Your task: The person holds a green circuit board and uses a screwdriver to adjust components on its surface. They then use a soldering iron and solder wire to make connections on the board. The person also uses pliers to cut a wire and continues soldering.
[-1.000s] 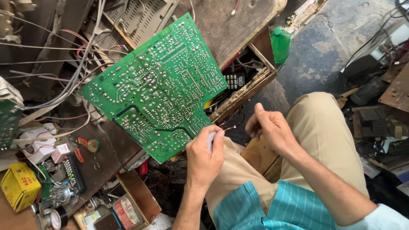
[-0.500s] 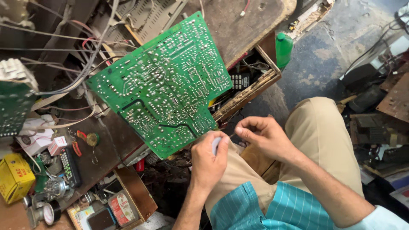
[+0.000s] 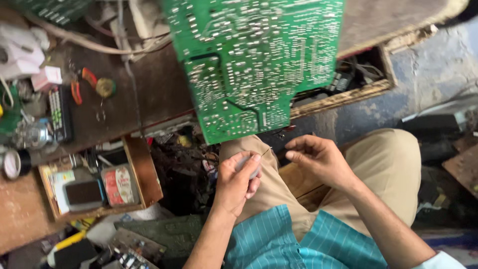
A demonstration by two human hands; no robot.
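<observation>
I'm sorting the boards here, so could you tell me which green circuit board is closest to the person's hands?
The large green circuit board hanging off the bench edge, solder side up, just above the left hand; the other green board lies at the far top-left corner.

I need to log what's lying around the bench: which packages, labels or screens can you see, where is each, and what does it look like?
Round tin: open wooden tray at lower left, on its side, red and white label.
Dark phone-like slab: same tray, left of the tin, blank screen.
Small pink-white box: bench top, upper left.
Tape roll: far left edge, white with dark rim.
</observation>
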